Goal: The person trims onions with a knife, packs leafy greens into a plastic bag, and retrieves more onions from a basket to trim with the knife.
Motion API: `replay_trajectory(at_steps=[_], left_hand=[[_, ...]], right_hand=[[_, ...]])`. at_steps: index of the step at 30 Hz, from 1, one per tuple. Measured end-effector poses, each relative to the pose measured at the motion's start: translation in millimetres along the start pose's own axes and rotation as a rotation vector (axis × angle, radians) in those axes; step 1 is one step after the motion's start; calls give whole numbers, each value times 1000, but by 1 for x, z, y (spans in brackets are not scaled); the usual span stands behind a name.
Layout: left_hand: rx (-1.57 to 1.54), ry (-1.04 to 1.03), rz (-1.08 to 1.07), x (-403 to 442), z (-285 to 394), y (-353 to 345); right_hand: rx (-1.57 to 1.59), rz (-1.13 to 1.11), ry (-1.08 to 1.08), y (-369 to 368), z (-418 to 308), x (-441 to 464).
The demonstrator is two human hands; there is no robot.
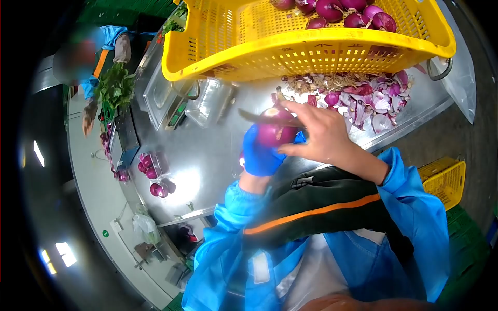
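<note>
My left hand (261,155), in a blue glove, is wrapped round a red onion (276,136) from below, holding it up over the steel table. My bare right hand (328,136) is closed on a knife (250,117); its handle is mostly hidden in the fingers. The blade lies across the upper part of the onion and is blurred, and the right thumb rests close to the onion's side. Just beyond the right hand, onion peelings (371,103) and dry root trimmings are heaped on the table.
A yellow crate (306,46) with several red onions stands at the back. Clear plastic boxes (210,101) and a scale (177,115) sit to the left, near packed onions (148,167). Another person, holding leafy greens (115,85), is at far left. A second yellow crate (445,181) lies right.
</note>
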State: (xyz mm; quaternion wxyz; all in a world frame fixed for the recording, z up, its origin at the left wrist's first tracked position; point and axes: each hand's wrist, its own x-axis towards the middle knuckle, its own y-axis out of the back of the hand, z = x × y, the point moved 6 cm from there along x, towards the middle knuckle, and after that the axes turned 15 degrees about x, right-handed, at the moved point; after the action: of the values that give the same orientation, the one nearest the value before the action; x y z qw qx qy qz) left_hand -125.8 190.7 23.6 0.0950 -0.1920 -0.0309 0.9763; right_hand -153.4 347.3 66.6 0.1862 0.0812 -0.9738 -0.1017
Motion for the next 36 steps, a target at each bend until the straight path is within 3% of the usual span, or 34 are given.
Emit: replay_trajectory(at_steps=[2,4,5,8,11,14,16,18,21,24,25,29,36], left_hand=[[-18,1,-27,1,-6,3],[-590,178,-168,-4,-14,0],[-582,172,-212,-3,-10,-2],[-444,169,-64,-7,-3,1],[-300,239,33,-8,-11,5],[-3,148,-97,-12,-10,5],[305,-8,-52,-11,-8,8],[654,-205,54,-10,-6,8],[410,-188,80,-2,-10,10],[312,-126,73,-2,-21,20],[260,-113,56,-3,-24,22],[125,-75,-37,-8,-17,16],[228,-79,-52,-17,-5,12]], right_hand=[[-30,76,53,-6,-1,3],[10,67,-132,-3,34,3],[-142,147,-115,4,43,5],[-146,78,-139,8,51,-8],[126,-190,-343,2,28,-13],[476,-141,-313,-18,49,-25],[900,-150,-714,-22,78,-35],[1195,-136,-881,-32,79,-45],[1343,-136,-1012,-50,76,-60],[621,-134,-645,-32,79,-49],[238,-31,-316,-16,61,-42],[-207,-141,99,0,14,-29],[-409,-216,179,-10,27,-29]])
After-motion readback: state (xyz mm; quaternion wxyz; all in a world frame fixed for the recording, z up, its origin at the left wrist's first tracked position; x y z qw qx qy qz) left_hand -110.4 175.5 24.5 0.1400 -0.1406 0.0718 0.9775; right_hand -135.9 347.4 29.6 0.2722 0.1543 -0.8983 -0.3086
